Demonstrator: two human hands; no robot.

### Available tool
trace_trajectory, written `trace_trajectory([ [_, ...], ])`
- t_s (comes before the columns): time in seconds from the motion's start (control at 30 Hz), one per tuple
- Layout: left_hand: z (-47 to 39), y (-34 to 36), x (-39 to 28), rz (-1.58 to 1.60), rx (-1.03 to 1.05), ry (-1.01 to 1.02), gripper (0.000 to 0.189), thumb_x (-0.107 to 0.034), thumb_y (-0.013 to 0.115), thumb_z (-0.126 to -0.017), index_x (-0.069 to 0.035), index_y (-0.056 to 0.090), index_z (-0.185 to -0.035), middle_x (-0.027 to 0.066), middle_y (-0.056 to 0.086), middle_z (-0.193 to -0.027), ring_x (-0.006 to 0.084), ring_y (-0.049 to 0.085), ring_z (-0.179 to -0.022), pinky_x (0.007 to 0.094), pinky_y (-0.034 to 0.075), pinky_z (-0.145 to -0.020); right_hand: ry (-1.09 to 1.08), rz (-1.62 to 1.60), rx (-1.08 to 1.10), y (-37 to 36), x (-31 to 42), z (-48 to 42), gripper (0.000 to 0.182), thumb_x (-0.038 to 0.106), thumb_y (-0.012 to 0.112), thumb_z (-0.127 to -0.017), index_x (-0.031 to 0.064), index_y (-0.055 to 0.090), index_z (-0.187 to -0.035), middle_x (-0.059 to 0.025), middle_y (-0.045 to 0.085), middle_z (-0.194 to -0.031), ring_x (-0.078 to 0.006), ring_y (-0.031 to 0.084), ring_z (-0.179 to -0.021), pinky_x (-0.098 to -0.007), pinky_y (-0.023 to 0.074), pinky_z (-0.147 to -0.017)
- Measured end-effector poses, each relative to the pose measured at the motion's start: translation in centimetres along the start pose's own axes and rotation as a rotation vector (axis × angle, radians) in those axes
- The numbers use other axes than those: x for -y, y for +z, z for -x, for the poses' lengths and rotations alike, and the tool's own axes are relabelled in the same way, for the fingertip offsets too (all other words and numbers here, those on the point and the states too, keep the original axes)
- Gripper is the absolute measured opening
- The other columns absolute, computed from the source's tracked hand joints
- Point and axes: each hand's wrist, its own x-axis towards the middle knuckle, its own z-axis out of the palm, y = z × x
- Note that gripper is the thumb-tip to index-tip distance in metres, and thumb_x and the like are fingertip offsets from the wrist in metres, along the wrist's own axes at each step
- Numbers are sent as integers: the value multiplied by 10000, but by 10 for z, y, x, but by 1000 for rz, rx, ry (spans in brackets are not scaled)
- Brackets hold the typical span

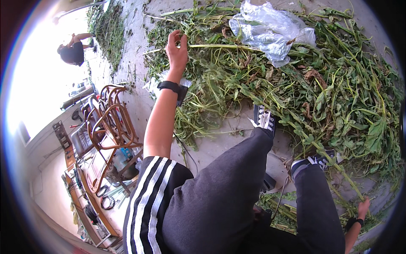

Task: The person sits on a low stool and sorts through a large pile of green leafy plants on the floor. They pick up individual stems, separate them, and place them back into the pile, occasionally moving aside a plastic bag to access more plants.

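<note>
A thick heap of cut leafy green stems [285, 92] lies on the concrete floor before me, with some brown withered leaves in it. My left hand [177, 52] is over the heap's left end, fingers curled and thumb near the index finger. Whether a bit of plant is between those fingertips is unclear. At the lower right, my right hand [363, 209] grips the end of a long leafy stem [312, 141], which slants across the heap past my shoes. A bare pale stem [222, 46] lies just right of my left hand.
A crumpled clear plastic bag [272, 31] rests on the heap. More stems [285, 216] lie beneath my legs. At left stand rattan chair frames [111, 120] and a wooden shelf [87, 203] with cables. Beyond, a person [72, 52] sits by another plant pile [108, 35].
</note>
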Motion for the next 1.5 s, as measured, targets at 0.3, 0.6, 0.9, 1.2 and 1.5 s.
trace_trajectory([
  [0.3,-1,-3,25,196,87,-46,258,-171,806,-896,-69,654,-1078,34,727,-950,131,672,-886,305,521,-811,-89,38,-66,-5,-16,4,550,-15,613,-818,-66,563,-1363,-242,687,-1189,-441,624,-1150,-462,479,-992],
  [0.6,-6,-10,10,323,198,-150,166,-166,776,-935,-52,711,-1036,13,736,-924,81,640,-848,255,505,-775,-55,-59,15,11,-8,-10,611,-24,608,-776,-54,553,-1384,-245,668,-1249,-433,622,-1173,-475,478,-1003],
  [0.9,-25,-20,21,551,502,-636,161,-230,775,-944,-88,728,-1005,-29,706,-929,75,618,-836,242,486,-780,16,-114,36,-2,-8,1,592,-30,619,-770,-52,568,-1359,-237,677,-1210,-430,635,-1142,-446,487,-977],
  [1.2,-20,-5,35,453,317,-699,305,-314,618,-1055,-43,656,-1188,31,712,-942,120,650,-669,294,562,-705,-54,-84,-31,-7,-15,1,473,-34,598,-782,-45,610,-1254,-238,694,-1138,-432,657,-1069,-456,494,-926],
  [1.5,-30,-8,24,587,-52,-622,219,-241,641,-1043,-29,607,-1085,82,729,-905,158,702,-640,278,559,-558,-87,-82,20,-1,9,1,317,-61,540,-783,-36,595,-1094,-210,661,-958,-396,642,-901,-408,498,-838],
])
